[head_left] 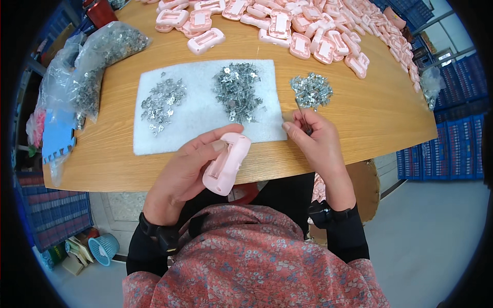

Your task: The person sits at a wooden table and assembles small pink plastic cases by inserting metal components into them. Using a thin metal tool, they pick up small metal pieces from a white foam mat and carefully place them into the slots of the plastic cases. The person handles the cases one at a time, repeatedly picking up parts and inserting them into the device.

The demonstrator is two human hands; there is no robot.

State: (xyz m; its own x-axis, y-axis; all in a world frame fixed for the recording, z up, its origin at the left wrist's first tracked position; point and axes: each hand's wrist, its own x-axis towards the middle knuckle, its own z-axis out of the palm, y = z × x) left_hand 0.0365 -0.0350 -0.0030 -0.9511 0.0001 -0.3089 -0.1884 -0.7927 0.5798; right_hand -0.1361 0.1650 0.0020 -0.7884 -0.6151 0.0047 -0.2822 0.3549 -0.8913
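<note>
My left hand (179, 167) is closed around a pink plastic housing (237, 154), which it holds tilted over the table's near edge, with a long recess facing up. The thumb presses at the recess's upper end. My right hand (322, 141) pinches a thin dark pointed tool (307, 126); its tip points away from me, toward a small pile of shiny metal pieces (312, 90) on the bare wood. Between the hands and beyond them lies a white foam sheet (197, 123), bearing a dense heap of metal clips (237, 92) and a sparser heap of small metal pieces (163, 102).
Many pink housings (280, 23) are heaped along the far side of the wooden table (359, 118). Clear bags of metal parts (90, 72) stand at the left beside a blue foam mat (57, 134). Blue crates (444, 149) are stacked on the right; a blue basket (103, 249) sits on the floor.
</note>
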